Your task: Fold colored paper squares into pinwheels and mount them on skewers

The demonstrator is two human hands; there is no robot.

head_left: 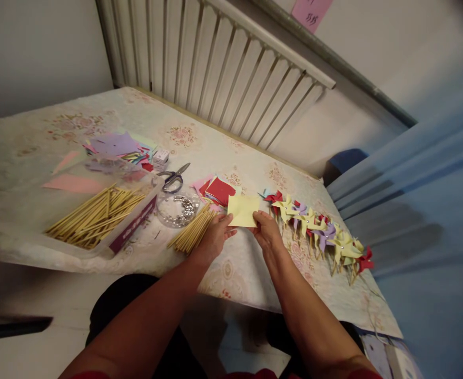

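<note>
- Yellow paper square [243, 211] sits at frame centre, held just above the flowered table cover [231, 152], both hands on it.
- Left hand [214, 235] pinches the lower left edge of the paper, thumb on top, fingers curled under.
- Right hand [267, 230] pinches the lower right corner, fingertips closed on the edge.
- The paper looks thin, light and floppy; probably creases or tears easily, so best held by edges or corners with a light pinch, as both hands do.
- Loose bundle of wooden sticks [191, 231] lies just left of the left hand, touching or nearly touching it, can't tell which.
- Clear round dish of small shiny pins [177, 208] sits above that bundle, centre left.
- Scissors [174, 178] lie just above the dish, closed.
- Red paper squares [218, 190], with pink ones, are stacked right behind the yellow sheet.
- Clear plastic tray [132, 223] at left holds more sticks [97, 213]; label on its side is unreadable.
- Mixed coloured paper pile [116, 147] lies upper left, with a small white box [160, 156] beside it.
- Row of finished pinwheels [318, 229], yellow, purple and red, runs from behind the right hand toward the lower right along the table edge.
- White radiator [223, 68] stands behind the table, top of frame.
- Blue fabric [424, 221] fills the right side.
</note>
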